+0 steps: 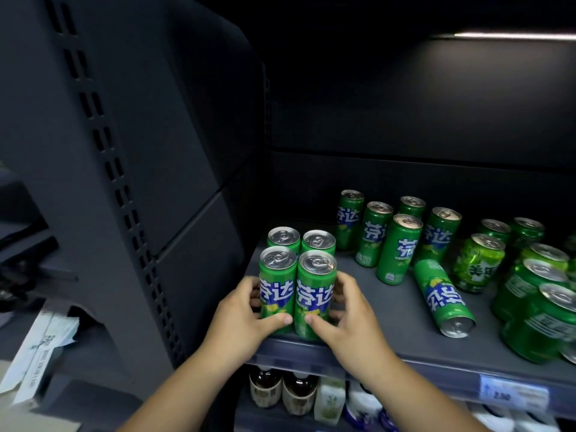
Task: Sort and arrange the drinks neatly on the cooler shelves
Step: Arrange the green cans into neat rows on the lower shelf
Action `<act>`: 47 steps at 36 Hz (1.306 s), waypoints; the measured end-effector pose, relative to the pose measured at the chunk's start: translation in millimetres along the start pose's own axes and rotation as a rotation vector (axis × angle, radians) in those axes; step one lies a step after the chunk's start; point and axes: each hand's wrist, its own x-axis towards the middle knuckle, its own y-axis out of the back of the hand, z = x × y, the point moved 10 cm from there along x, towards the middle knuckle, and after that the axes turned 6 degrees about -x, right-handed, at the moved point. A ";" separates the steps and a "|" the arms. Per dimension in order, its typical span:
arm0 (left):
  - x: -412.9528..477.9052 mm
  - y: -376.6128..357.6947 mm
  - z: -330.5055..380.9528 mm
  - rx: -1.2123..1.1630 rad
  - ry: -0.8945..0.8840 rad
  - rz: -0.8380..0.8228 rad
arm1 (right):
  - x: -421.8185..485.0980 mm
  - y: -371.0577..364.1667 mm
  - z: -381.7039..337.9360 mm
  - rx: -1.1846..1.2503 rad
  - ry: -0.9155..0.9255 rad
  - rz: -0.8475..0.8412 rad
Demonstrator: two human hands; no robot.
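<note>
Tall slim green cans stand in a tight two-by-two block at the front left of the dark cooler shelf (389, 335). My left hand (240, 316) wraps the front left can (277, 288) and my right hand (346, 319) wraps the front right can (314, 291), thumbs pressed on their lower fronts. Two more cans (300, 240) stand right behind them. Further back, several slim green cans (399, 244) stand loosely, and one slim can (442, 296) lies on its side.
Shorter, wider green cans (530, 294) crowd the right side of the shelf. A perforated dark side panel (118, 182) rises at left. Bottles and cartons (299, 394) fill the shelf below; a price tag (514, 395) sits on the shelf's front edge. Papers (40, 350) lie at far left.
</note>
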 end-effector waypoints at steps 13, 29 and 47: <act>-3.5 15.6 -9.3 0.155 0.005 0.054 | 2.2 6.3 11.9 -0.092 -0.021 -0.031; -51.2 -108.8 49.7 0.265 -0.215 -0.184 | -9.3 169.2 53.2 -0.570 -0.050 0.374; 68.2 -220.4 87.1 0.078 0.023 0.023 | -25.0 211.8 115.1 -0.363 -0.131 0.211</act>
